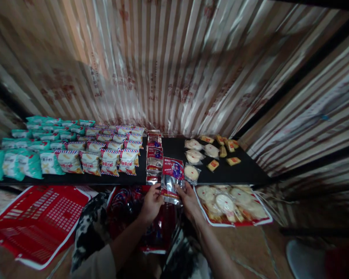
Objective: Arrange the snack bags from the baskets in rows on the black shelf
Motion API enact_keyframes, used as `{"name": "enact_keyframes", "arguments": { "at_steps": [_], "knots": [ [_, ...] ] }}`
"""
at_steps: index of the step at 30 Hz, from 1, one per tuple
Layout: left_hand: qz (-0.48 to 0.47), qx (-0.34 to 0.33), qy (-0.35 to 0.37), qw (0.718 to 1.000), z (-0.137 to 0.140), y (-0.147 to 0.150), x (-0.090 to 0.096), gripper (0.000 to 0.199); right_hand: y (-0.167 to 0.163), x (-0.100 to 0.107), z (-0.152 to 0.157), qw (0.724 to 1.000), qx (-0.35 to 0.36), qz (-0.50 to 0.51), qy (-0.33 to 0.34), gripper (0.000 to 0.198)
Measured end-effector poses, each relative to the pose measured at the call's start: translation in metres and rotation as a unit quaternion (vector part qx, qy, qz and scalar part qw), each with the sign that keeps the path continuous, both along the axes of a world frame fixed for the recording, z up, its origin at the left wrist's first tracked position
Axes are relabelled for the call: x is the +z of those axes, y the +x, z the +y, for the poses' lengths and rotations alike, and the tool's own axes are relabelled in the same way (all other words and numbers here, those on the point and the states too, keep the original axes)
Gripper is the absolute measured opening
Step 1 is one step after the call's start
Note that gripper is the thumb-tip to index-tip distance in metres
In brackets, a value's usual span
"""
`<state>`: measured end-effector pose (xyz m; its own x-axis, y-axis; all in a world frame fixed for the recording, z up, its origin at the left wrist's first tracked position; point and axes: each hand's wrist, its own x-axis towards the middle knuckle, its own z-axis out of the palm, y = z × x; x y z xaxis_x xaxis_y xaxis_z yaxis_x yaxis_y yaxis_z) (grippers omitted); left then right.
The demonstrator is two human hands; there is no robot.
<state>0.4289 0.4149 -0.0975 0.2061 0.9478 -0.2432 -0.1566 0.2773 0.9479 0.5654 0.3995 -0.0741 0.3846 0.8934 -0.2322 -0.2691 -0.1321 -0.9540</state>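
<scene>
A red and silver snack packet (172, 175) is held upright at the front edge of the black shelf (174, 149). My left hand (151, 204) pinches its lower left corner, and my right hand (188, 197) grips the lower right side, thumb on the front. Just behind and to the left, similar red and silver packets (154, 155) stand in a column running back. Between my arms, under the shelf edge, sits a red basket (170, 232) with more dark, shiny packets in it.
Rows of teal bags (29, 164) and striped white bags (110, 161) fill the shelf's left. Round wrapped crackers (192, 172) and small yellow packets (233, 161) lie to the right. A red basket (40, 224) stands low left; another basket (235, 224) of round packs is low right.
</scene>
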Motion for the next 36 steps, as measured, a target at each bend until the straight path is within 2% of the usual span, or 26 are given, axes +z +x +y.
{"name": "enact_keyframes", "arguments": {
  "at_steps": [4,7,10,13,16,19,25,31,36],
  "knots": [
    [0.066,0.013,0.022,0.997,0.025,-0.002,0.005,0.036,0.002,-0.003,0.032,1.0,0.01,-0.016,0.015,0.041],
    [0.15,0.04,0.078,0.985,0.04,-0.008,0.005,0.033,0.003,-0.008,0.055,0.999,-0.001,-0.023,0.022,0.039],
    [0.228,0.069,0.144,0.96,0.045,-0.012,0.004,0.033,0.004,-0.016,0.074,0.999,-0.004,-0.043,0.005,0.039],
    [0.255,0.069,0.173,0.949,0.045,-0.011,0.001,0.039,0.003,-0.023,0.09,0.998,0.012,-0.067,-0.009,0.036],
    [0.235,0.071,0.179,0.953,0.047,-0.007,-0.004,0.044,0.001,-0.026,0.103,0.992,0.028,-0.123,-0.018,0.035],
    [0.219,0.088,0.18,0.955,0.054,-0.004,-0.01,0.04,0.0,-0.024,0.116,0.984,0.04,-0.17,-0.025,0.037],
    [0.239,0.126,0.195,0.943,0.081,-0.001,-0.016,0.036,-0.006,-0.018,0.139,0.979,0.024,-0.2,-0.014,0.031],
    [0.287,0.142,0.181,0.93,0.108,0.004,-0.006,0.038,-0.009,-0.013,0.164,0.975,0.013,-0.218,-0.03,0.028],
    [0.333,0.121,0.161,0.921,0.132,0.012,0.005,0.041,-0.003,-0.015,0.192,0.964,0.026,-0.262,-0.035,0.031]
  ]
}}
